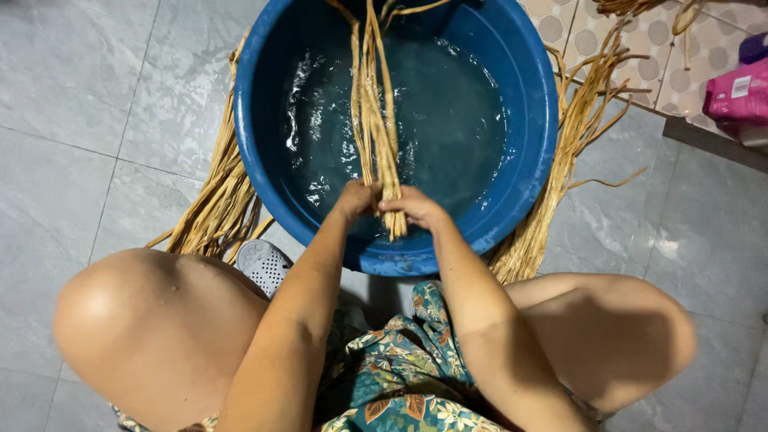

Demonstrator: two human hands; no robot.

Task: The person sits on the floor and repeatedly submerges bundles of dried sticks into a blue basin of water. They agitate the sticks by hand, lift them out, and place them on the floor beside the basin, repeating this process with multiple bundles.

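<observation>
Meanwhile both hands' fingers [398, 205] clench tan fibre strips [374, 120] over a blue basin [528, 152]; pink package [738, 94] far right.

Your view was evenly lit by soft overhead light, sharp in the middle. Glare flecked the water in the round blue plastic basin [524, 96] and sheened the glossy grey floor tiles [96, 120]. Your body shadowed the near floor; edges bowed slightly.
</observation>
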